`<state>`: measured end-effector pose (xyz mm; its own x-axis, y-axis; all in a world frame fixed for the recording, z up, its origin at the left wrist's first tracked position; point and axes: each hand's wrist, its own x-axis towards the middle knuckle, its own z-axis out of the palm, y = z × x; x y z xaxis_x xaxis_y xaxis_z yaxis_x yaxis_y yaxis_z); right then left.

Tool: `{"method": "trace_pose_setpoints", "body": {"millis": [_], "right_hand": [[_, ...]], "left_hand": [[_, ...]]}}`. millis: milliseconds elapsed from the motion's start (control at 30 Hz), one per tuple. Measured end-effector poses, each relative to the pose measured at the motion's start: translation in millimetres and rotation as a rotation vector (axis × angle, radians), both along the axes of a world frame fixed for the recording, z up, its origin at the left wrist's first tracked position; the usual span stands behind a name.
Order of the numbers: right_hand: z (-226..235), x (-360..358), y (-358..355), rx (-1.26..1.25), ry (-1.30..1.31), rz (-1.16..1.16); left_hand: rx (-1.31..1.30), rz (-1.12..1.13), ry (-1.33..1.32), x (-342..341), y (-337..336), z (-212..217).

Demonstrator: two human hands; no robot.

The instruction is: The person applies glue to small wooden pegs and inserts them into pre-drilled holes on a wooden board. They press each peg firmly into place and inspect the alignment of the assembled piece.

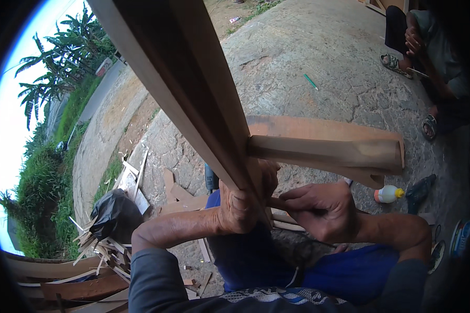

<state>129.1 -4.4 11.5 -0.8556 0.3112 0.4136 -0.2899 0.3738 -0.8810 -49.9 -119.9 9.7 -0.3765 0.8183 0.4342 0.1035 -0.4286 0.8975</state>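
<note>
A long wooden beam (pixel 188 78) slants from the top of the view down to my lap. A wooden crosspiece (pixel 324 148) juts from it to the right. My left hand (pixel 240 208) is closed around the lower end of the beam, its far fingers partly hidden behind the wood. Just right of the beam, my right hand (pixel 324 208) is closed, pinching a short wooden strip (pixel 278 203) whose left end meets the beam; whether it enters a slot there cannot be made out. Beyond the crosspiece lies a flat, curved-edged board (pixel 297 125).
At the left, a black plastic bag (pixel 117 214) sits on wood offcuts (pixel 102 250). A glue bottle with a yellow cap (pixel 389 194) stands at the right. A green pencil (pixel 310 82) lies on the concrete. Another person (pixel 433 57) sits at upper right.
</note>
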Motion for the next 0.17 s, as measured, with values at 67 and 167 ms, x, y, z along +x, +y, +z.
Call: {"method": "trace_pose_setpoints", "body": {"millis": [67,167], "right_hand": [[-3.0,-0.7,-0.5,0.045,0.026,-0.003],[-6.8,-0.7,0.9,0.000,0.013,0.017]], "left_hand": [[-0.023,-0.026,-0.030,-0.9,-2.7,-3.5],[-0.013,-0.017,-0.032,-1.4,-2.6,-5.8]]}}
